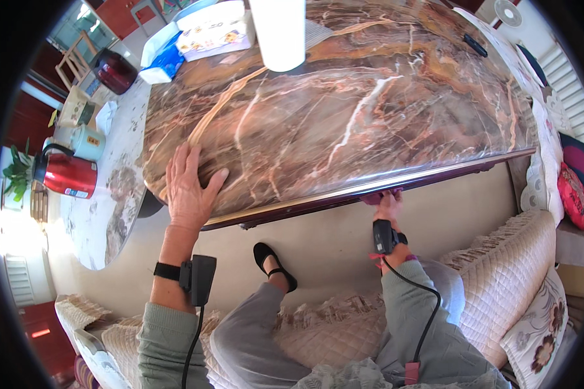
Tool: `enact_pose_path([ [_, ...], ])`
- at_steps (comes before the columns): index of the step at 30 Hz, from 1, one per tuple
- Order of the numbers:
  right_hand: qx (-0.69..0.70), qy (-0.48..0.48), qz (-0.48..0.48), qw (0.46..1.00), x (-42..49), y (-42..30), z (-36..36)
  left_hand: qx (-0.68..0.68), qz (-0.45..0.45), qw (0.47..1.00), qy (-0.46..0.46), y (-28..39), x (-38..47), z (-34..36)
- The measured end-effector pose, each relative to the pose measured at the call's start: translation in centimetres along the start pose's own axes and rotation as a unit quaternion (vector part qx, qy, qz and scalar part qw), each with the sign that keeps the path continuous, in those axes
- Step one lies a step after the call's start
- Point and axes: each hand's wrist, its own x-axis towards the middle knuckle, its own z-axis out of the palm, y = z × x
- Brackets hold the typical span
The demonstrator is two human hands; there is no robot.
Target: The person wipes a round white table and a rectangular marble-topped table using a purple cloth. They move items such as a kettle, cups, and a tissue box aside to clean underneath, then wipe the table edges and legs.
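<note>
My left hand rests palm down on the left front corner of a table with a glossy brown marble-patterned top, thumb spread from the fingers. Down at the table's front edge, my right hand grips a purple cloth. The cloth lies against the dark side just under the metallic edge trim, and the tabletop hides part of it and my fingertips.
A white cylinder, a tissue box and a blue-and-white pack stand at the far side. Leftward, a red thermos jug and a light blue canister occupy another table. A quilted sofa surrounds my legs. A black object lies far right.
</note>
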Motion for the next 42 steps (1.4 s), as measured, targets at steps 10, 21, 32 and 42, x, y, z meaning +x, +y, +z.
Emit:
enact_pose_path([
  [10,-0.112,-0.097,0.094,0.984,-2.6,4.7,0.0,-0.005,-0.022,1.000,-0.012,0.0,0.2,0.0],
  [21,0.071,0.054,0.045,0.995,4.8,-0.5,-1.4,-0.001,-0.017,1.000,-0.008,-0.1,0.1,0.1],
  [32,0.008,0.044,-0.033,0.998,0.4,-0.8,0.6,-0.013,-0.026,1.000,-0.012,-0.1,0.2,0.2],
  [42,0.053,0.009,0.026,0.998,-8.4,-3.8,4.9,-0.032,-0.023,0.999,-0.004,-0.5,0.1,0.4],
])
